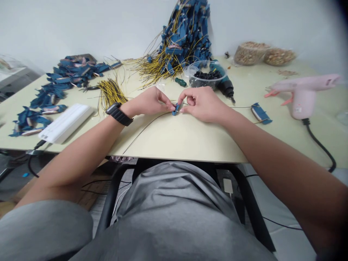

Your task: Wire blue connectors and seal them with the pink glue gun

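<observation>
A small blue piece (175,110) with thin dark wire running from it is held low over the table between my two hands. My left hand (148,101), with a black watch on its wrist, pinches the piece's left side between thumb and index finger. At the piece's right side, the index fingertip and thumb of my right hand (202,104) close in on it; the exact contact is too small to make out. A long dark wire (144,129) trails from there toward the table's front edge. Another blue-wrapped piece with wires (261,113) lies right of my right forearm.
A pink glue gun (304,92) and its cord are on the right. Behind my hands stand a tub of black parts (208,76), a drill (226,87) and a tall heap of wired blue pieces (187,36). Yellow wires (111,94) and a white box (66,123) lie left.
</observation>
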Motion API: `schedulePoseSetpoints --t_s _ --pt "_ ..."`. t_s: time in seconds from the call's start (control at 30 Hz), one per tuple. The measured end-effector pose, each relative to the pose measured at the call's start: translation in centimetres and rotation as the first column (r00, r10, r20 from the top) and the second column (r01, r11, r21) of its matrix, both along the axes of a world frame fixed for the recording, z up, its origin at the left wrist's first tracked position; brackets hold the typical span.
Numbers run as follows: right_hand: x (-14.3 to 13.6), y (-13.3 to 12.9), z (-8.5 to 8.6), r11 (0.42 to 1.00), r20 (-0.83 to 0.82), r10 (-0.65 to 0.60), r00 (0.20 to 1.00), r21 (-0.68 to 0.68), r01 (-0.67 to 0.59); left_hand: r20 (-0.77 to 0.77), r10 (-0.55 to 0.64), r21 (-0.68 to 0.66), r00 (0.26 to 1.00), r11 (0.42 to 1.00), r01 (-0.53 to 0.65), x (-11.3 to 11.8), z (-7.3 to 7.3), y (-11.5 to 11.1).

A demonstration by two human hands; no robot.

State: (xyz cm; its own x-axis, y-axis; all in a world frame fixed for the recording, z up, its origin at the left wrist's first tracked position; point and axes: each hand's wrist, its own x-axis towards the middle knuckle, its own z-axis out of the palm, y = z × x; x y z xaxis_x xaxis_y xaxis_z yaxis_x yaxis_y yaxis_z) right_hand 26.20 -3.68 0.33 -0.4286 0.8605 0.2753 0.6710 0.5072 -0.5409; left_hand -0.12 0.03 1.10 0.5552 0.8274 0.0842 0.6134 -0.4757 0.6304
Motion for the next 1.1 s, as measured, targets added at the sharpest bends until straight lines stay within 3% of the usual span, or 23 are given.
schedulePoseSetpoints --t_s 0.23,0.57,0.87,1.1 --pt "-0.2 -1.1 -0.4 0.986 0.200 0.084 0.976 0.122 -0.110 0.015 0.001 -0.022 1.000 1.000 -0.001 0.1 0.1 -0.2" --pt "-1.9 -3.4 0.4 0.969 0.502 -0.002 0.865 0.216 -0.123 0.010 0.043 -0.017 0.999 0.999 -0.043 0.3 0.0 -0.1" --pt "-3.1 -4.2 1.0 0.970 0.632 -0.037 0.774 0.209 -0.124 0.011 0.049 -0.056 0.999 0.997 -0.048 0.4 0.2 0.0" --pt "-3.2 -4.0 0.6 0.965 0.622 -0.028 0.782 0.220 -0.141 0.035 0.048 -0.069 0.998 0.997 -0.046 0.4 0.2 0.1"
